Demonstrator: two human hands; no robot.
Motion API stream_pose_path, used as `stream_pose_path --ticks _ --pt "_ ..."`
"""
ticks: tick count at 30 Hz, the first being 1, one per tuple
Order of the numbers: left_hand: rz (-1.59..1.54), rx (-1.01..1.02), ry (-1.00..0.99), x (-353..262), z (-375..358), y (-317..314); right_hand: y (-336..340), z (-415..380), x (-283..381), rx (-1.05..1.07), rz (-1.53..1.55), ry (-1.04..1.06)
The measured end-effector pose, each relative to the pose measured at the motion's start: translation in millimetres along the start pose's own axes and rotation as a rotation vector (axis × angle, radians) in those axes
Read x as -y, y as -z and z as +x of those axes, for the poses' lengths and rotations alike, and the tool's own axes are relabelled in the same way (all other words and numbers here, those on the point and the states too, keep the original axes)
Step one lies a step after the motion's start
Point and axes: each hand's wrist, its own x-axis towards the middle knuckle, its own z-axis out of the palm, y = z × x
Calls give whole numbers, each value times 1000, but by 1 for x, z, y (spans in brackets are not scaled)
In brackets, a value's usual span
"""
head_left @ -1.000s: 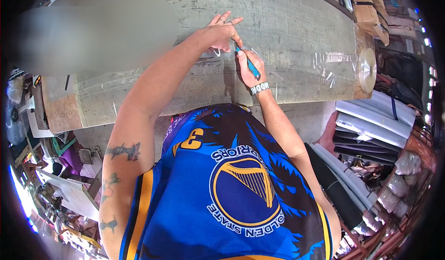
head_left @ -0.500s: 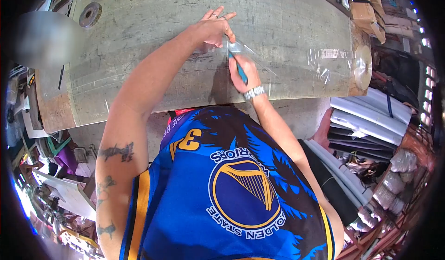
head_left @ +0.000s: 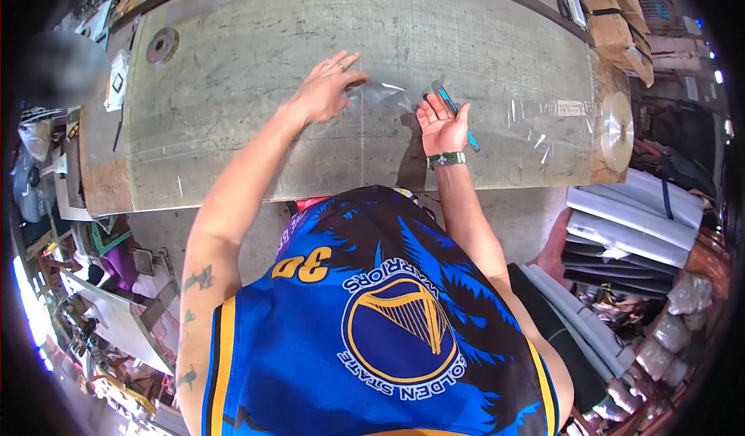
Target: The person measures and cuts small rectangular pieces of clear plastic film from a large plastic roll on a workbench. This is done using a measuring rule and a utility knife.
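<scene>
My left hand (head_left: pixel 330 90) is above the worktable, a piece of clear plastic film (head_left: pixel 384 94) between its thumb and fingers. The film spreads to the right, and its thin edges are hard to make out. Palm up, my right hand (head_left: pixel 444 132) is to the right of the film. A teal and black utility knife (head_left: pixel 471 139) slants behind its thumb, held in the crook beside the index finger; the middle of the knife is hidden by the thumb.
A roll of clear film (head_left: pixel 617 135) sits at the table's right end, its loose sheet (head_left: pixel 535 118) lying leftward. A round disc (head_left: pixel 162 46) lies far left. Cardboard boxes (head_left: pixel 613 17) stand back right. Wrapped rolls (head_left: pixel 632 207) are stacked right of the table (head_left: pixel 256 71).
My left hand has moved left and lower with the film. My right hand has drawn away to the right and turned palm up, the knife still with it.
</scene>
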Motion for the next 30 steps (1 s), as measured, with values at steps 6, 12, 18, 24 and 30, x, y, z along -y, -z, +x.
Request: stream_pose_path --ticks 6,12,18,24,30 --pt "-13 -236 372 -15 -53 8 6 26 0 53 50 -50" --pt "-160 -254 592 -12 -82 26 -14 21 23 152 95 -227" --pt "-457 -252 467 -28 -83 38 -75 -9 -16 883 -1203 778" --pt "-625 -91 439 8 -92 65 -74 22 -61 1077 -1465 780" --pt "-636 -291 499 48 -130 128 -113 -6 -37 1047 -1474 769"
